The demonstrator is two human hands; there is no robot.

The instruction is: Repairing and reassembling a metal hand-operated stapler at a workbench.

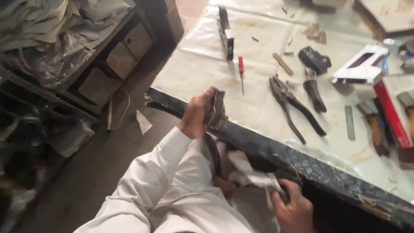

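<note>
My left hand (197,113) is closed around a dark metal buckle-like piece (215,107) held upright at the near edge of the table (202,64). A dark strap (213,152) runs down from it toward my lap. My right hand (293,208) is lower, below the table edge, gripping a white cloth (250,174) and the dark strap's far end. Both arms wear white sleeves.
On the pale tabletop lie black pliers (291,105), a red-handled screwdriver (241,69), a black clamp-like tool (312,75), a black bar tool (225,32), wooden-handled tools (377,129) and a white frame piece (362,64). Shelves with cloth and bags (47,43) stand left.
</note>
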